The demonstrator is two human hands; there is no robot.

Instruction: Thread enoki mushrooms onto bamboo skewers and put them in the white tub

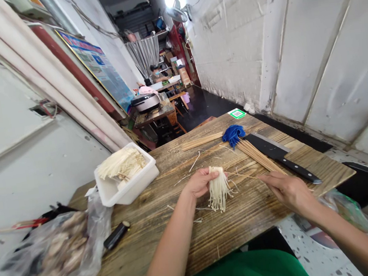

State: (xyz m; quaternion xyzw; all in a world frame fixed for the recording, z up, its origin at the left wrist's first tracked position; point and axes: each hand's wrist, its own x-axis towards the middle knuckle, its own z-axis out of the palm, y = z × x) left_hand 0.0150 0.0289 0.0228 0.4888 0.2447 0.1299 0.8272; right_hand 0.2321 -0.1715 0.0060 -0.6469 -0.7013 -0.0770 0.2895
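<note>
Over the middle of the wooden table, my left hand (201,182) is closed on a bunch of enoki mushrooms (221,194), whose thin stems fan downward. My right hand (287,190) pinches a bamboo skewer (243,175) near its right end. The skewer's other end reaches the upper part of the bunch; whether it has gone in I cannot make out. Beyond my right hand lies a bundle of skewers (257,155) beside a blue cloth (234,135). A cleaver (276,153) with a black handle rests along the bundle's right side.
A white tub (133,193) of enoki stands at the table's left. Nearer me are a piece of eggplant (116,235) and a plastic bag (61,263) of brownish lumps. More skewers (201,142) lie at the back. A person (157,74) sits at a far table.
</note>
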